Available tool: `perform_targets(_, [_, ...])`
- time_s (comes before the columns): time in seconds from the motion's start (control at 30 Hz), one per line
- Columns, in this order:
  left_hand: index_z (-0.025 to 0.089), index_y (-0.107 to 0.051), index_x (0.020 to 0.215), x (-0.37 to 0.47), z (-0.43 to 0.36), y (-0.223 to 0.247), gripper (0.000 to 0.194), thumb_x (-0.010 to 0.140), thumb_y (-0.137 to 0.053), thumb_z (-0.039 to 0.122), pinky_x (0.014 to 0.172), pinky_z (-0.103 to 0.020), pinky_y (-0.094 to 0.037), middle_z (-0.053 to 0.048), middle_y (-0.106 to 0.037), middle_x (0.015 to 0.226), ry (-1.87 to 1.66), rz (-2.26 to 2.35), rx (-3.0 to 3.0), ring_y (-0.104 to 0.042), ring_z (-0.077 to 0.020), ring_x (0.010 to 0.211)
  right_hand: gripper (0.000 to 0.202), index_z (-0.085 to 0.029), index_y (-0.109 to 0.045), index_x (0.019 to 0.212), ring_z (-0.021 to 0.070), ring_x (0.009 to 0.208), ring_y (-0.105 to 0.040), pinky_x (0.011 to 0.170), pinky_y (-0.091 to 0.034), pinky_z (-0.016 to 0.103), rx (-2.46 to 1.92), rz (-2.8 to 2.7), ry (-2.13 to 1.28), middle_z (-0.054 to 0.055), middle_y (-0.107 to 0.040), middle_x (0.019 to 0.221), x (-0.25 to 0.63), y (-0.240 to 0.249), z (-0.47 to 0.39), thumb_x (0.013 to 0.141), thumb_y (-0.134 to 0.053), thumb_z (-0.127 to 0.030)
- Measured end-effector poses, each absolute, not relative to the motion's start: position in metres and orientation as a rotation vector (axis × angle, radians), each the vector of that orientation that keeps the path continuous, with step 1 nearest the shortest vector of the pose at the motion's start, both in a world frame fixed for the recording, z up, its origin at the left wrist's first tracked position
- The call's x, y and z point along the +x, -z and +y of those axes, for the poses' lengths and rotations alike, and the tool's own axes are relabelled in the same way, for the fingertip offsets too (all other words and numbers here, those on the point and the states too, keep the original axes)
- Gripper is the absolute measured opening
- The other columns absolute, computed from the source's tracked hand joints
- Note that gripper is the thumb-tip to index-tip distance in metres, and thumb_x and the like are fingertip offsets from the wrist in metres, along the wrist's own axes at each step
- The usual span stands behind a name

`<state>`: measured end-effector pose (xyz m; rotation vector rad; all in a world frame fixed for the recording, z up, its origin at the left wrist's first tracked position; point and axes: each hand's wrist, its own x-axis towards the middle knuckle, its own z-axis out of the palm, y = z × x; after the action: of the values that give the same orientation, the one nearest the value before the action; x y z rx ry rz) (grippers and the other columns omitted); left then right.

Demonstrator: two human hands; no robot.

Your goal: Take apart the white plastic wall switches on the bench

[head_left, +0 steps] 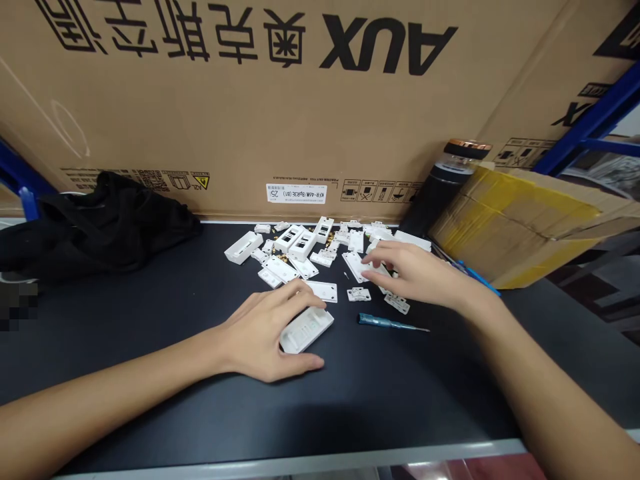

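My left hand [273,330] is spread around an open white plastic housing [307,330] on the dark tabletop. Its fingers reach over the far side, and the thumb stretches out on the near side, apart from the housing. Farther right, my right hand [407,270] is over the pile of white plastic parts, thumb and index finger parted. Beneath its fingertips is a flat white cover plate [354,265]; whether they touch it I cannot tell. A small white slotted piece [359,294] lies close by. Between my hands and nearer to me rests a blue-handled screwdriver [383,322].
Several white housings [303,245] and small brass-coloured bits lie behind my hands. A large cardboard box [240,120] walls off the back. Black cloth [110,223] lies at left; a dark bottle [437,190] and a taped carton [520,223] stand at right. A metal edge [300,462] borders the front.
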<state>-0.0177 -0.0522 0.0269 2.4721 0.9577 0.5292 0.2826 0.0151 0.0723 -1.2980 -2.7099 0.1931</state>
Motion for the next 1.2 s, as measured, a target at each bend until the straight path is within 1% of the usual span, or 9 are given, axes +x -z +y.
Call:
perform_targets(0.13, [0.027,-0.048,0.124,-0.021,-0.052,-0.020,0.041,0.088,-0.066,0.032,0.077,-0.034,-0.053,-0.004,-0.060,0.110,-0.613,0.893,2.452,-0.061,-0.0170,0.085,0.034,-0.017,-0.071,0.115,0.0273,0.099,-0.059,0.087,-0.044,0.039,-1.246,-2.635,0.032,0.013,-0.066,0.104,0.261,-0.058,0.020,0.100,-0.048,-0.037])
perform_targets(0.3, [0.026,-0.030,0.141,-0.023,-0.049,-0.010,0.064,0.088,-0.065,0.019,0.075,-0.031,-0.057,-0.007,-0.055,0.111,-0.923,0.572,2.420,-0.059,-0.0156,0.089,0.029,-0.019,-0.073,0.116,0.0274,0.104,-0.057,0.091,-0.042,0.039,-1.177,-2.653,0.070,0.012,-0.066,0.111,0.243,-0.047,0.036,0.098,-0.053,-0.029])
perform_targets(0.47, [0.022,-0.046,0.131,-0.018,-0.046,-0.010,0.058,0.079,-0.067,0.005,0.081,-0.035,-0.059,-0.008,-0.052,0.105,-1.102,0.385,2.538,-0.059,-0.0201,0.101,0.029,-0.020,-0.074,0.118,0.0282,0.104,-0.054,0.089,-0.040,0.041,-1.110,-2.767,0.104,0.012,-0.067,0.117,0.235,-0.052,0.057,0.094,-0.056,-0.022])
perform_targets(0.67, [0.023,-0.052,0.107,-0.042,-0.019,-0.012,0.047,0.071,-0.080,0.012,0.074,-0.032,-0.062,-0.003,-0.054,0.102,-1.570,0.425,2.599,-0.069,-0.0192,0.093,0.015,-0.023,-0.079,0.094,0.0290,0.103,-0.051,0.082,-0.039,0.040,-1.062,-2.844,0.019,0.010,-0.069,0.110,0.222,-0.065,0.074,0.088,-0.065,-0.021])
perform_targets(0.77, [0.024,-0.046,0.097,-0.078,0.008,-0.023,0.051,0.065,-0.084,0.018,0.071,-0.033,-0.059,0.001,-0.055,0.097,-1.816,0.790,2.601,-0.066,-0.0161,0.084,0.015,-0.023,-0.078,0.090,0.0278,0.102,-0.053,0.081,-0.039,0.039,-1.042,-2.873,-0.037,0.008,-0.072,0.101,0.219,-0.065,0.078,0.086,-0.064,-0.019])
perform_targets(0.87, [0.022,-0.040,0.085,-0.115,0.031,-0.035,0.051,0.062,-0.085,0.028,0.064,-0.027,-0.047,0.001,-0.052,0.087,-1.993,1.354,2.514,-0.054,-0.0141,0.078,0.021,-0.024,-0.076,0.100,0.0273,0.101,-0.054,0.081,-0.040,0.039,-1.012,-2.885,-0.084,0.006,-0.074,0.098,0.220,-0.063,0.080,0.083,-0.066,-0.019])
perform_targets(0.97, [0.020,-0.040,0.081,-0.139,0.042,-0.039,0.042,0.072,-0.076,0.041,0.066,-0.027,-0.041,0.002,-0.048,0.081,-1.772,1.973,2.317,-0.048,-0.0129,0.075,0.030,-0.023,-0.072,0.111,0.0283,0.102,-0.056,0.082,-0.040,0.039,-1.004,-2.867,-0.122,0.007,-0.074,0.104,0.224,-0.061,0.082,0.081,-0.068,-0.024])
perform_targets(1.03, [0.020,-0.043,0.082,-0.145,0.044,-0.038,0.038,0.077,-0.071,0.046,0.065,-0.027,-0.037,0.001,-0.051,0.083,-1.443,2.239,2.217,-0.048,-0.0136,0.075,0.033,-0.022,-0.071,0.113,0.0291,0.102,-0.056,0.084,-0.041,0.040,-1.025,-2.846,-0.140,0.008,-0.073,0.107,0.229,-0.062,0.084,0.081,-0.066,-0.024])
perform_targets(1.2, [0.023,-0.053,0.095,-0.143,0.046,-0.030,0.039,0.084,-0.061,0.059,0.062,-0.029,-0.034,-0.005,-0.065,0.105,-0.650,2.404,2.093,-0.058,-0.0242,0.090,0.042,-0.021,-0.071,0.116,0.0289,0.106,-0.058,0.087,-0.043,0.038,-1.097,-2.817,-0.169,0.009,-0.073,0.113,0.241,-0.070,0.096,0.077,-0.060,-0.012])
